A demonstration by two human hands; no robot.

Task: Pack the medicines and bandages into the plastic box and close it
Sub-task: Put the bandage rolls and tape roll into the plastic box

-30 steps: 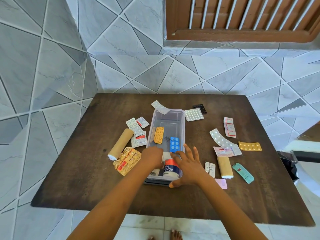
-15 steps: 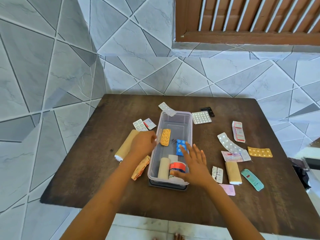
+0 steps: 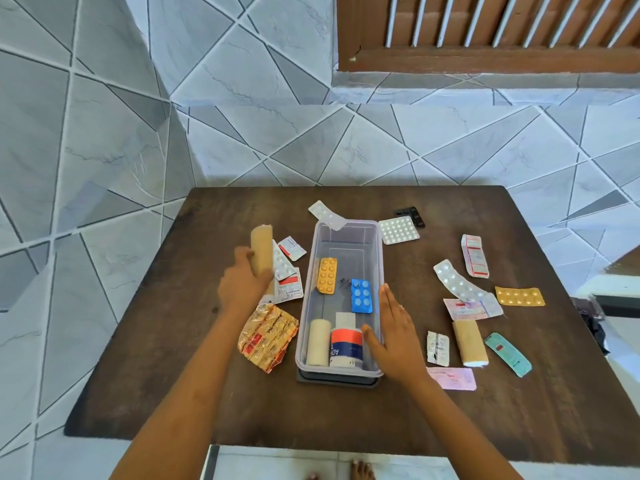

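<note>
A clear plastic box [image 3: 346,226] stands open mid-table on its dark lid [image 3: 337,379]. Inside lie an orange blister pack [image 3: 327,275], a blue blister pack [image 3: 361,296], a beige bandage roll [image 3: 319,347] and an adhesive tape roll [image 3: 346,348]. My left hand [image 3: 242,284] is left of the box, gripping a long tan bandage roll [image 3: 262,251] lifted upright off the table. My right hand [image 3: 393,332] rests flat with fingers apart against the box's right wall, holding nothing.
Left of the box lie small sachets [image 3: 292,247] and a crumpled gold foil pack [image 3: 267,336]. To the right are several blister strips [image 3: 455,282], a short bandage roll [image 3: 469,342], a teal strip [image 3: 507,354] and a pink sachet [image 3: 452,377]. A white blister pack [image 3: 398,230] sits behind the box.
My left hand left the box, went to the long tan roll at the left, closed on it and raised it on end. My right hand slid from inside the box to its right wall.
</note>
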